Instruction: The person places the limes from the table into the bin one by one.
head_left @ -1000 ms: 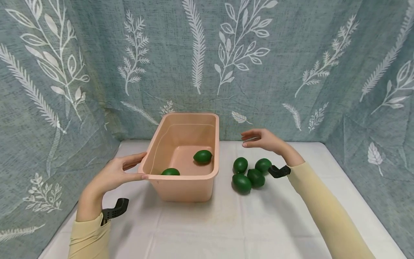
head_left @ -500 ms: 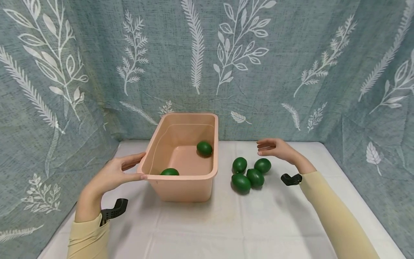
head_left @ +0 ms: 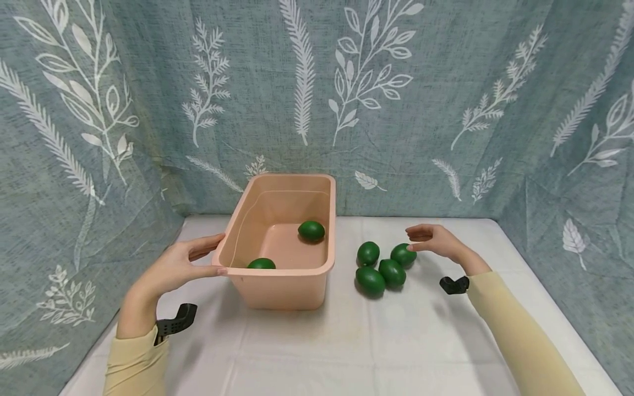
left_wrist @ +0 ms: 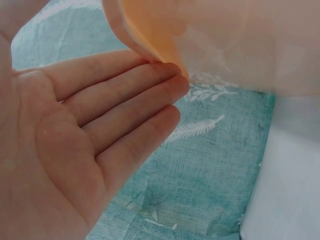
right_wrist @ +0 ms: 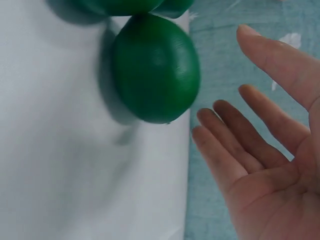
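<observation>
A pink plastic bin (head_left: 284, 289) stands on the table, tilted in this view, with two green limes inside: one lime (head_left: 311, 231) by its right wall, the other (head_left: 261, 264) partly hidden behind the near rim. My left hand (head_left: 173, 267) rests straight fingertips and thumb against the bin's left rim; in the left wrist view the fingers (left_wrist: 135, 110) lie extended at its edge. Right of the bin, several limes sit clustered. My right hand (head_left: 436, 242) hovers with parted fingers over the far right lime (head_left: 402, 256), holding nothing; the right wrist view shows that lime (right_wrist: 157, 70) beside the fingers.
A white cloth (head_left: 307, 352) covers the table. Behind and at both sides hangs a blue-green curtain (head_left: 277, 110) with white leaf prints. Nearer limes (head_left: 370, 281) lie close together between the bin and my right hand.
My right hand has moved right, away from the bin, and lowered towards the far right lime. The lime by the bin's right wall has rolled about slightly. My left hand stays put.
</observation>
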A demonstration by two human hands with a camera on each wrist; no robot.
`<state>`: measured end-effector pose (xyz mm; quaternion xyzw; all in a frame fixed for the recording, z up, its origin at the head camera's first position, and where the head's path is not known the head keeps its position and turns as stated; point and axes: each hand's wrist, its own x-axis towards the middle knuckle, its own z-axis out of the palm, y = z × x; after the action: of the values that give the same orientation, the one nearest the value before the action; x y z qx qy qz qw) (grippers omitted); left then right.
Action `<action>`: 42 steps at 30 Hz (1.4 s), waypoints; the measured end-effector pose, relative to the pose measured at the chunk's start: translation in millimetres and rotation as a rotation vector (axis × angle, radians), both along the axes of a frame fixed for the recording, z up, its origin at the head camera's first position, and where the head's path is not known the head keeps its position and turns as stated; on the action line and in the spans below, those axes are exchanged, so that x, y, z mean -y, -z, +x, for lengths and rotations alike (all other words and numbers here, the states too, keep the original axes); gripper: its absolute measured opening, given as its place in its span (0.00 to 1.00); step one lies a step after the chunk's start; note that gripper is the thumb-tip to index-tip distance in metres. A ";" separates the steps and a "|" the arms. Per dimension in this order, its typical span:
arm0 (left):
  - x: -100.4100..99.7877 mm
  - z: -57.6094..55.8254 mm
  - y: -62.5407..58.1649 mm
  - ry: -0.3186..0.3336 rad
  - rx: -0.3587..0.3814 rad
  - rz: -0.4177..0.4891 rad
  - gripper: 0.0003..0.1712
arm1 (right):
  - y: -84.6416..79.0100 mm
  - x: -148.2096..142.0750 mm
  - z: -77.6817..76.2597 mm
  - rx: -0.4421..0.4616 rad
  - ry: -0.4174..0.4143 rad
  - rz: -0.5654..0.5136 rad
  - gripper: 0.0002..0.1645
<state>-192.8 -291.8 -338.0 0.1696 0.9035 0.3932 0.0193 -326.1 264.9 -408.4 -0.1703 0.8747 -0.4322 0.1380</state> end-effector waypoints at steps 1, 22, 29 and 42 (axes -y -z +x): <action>-0.1 0.0 0.3 0.001 0.000 0.001 0.42 | 2.7 -0.6 -0.1 0.004 0.006 0.000 0.38; -0.7 0.6 -0.4 -0.004 0.010 0.011 0.42 | 41.2 1.4 1.7 0.029 0.028 -0.007 0.42; -0.2 0.2 0.5 -0.001 0.009 0.010 0.42 | 44.1 3.2 0.6 0.038 0.066 -0.001 0.41; 0.4 0.9 -0.5 -0.007 0.009 0.006 0.42 | 54.3 3.3 -2.7 0.041 0.129 0.006 0.42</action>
<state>-191.9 -292.2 -337.5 0.1648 0.9027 0.3969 0.0217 -328.8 261.6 -462.7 -0.1044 0.8821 -0.4411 0.1280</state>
